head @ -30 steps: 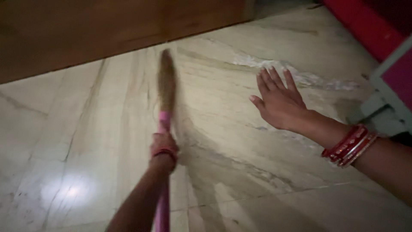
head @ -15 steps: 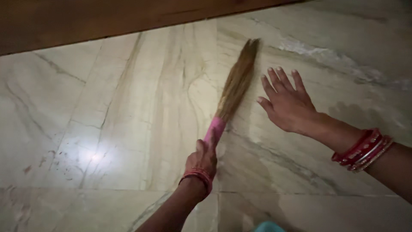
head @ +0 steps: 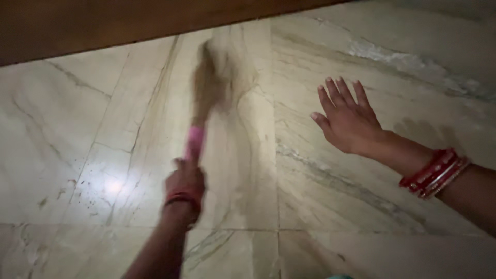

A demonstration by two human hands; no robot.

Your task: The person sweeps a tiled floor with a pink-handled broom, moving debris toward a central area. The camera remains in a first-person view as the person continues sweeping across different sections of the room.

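Two hands in view, dim light. Left hand (head: 185, 183) is wrapped shut around the pink handle (head: 195, 143) of a grass broom (head: 207, 90); red bangles sit at that wrist. The broom's brown bristle head is motion-blurred, lying low against the marble floor (head: 320, 206), pointing toward the wooden panel (head: 129, 20) along the far edge. Right hand (head: 347, 121) hovers apart from the broom, fingers (head: 341, 92) spread wide, holding nothing; red bangles (head: 435, 173) ring its forearm. A bright glare spot with a few specks shows on the floor left of the gripping hand.

Judgement: broom looks light, bristles soft and flexible, handle stiff. Best hold is the pink wrapped section, where the grip already sits.
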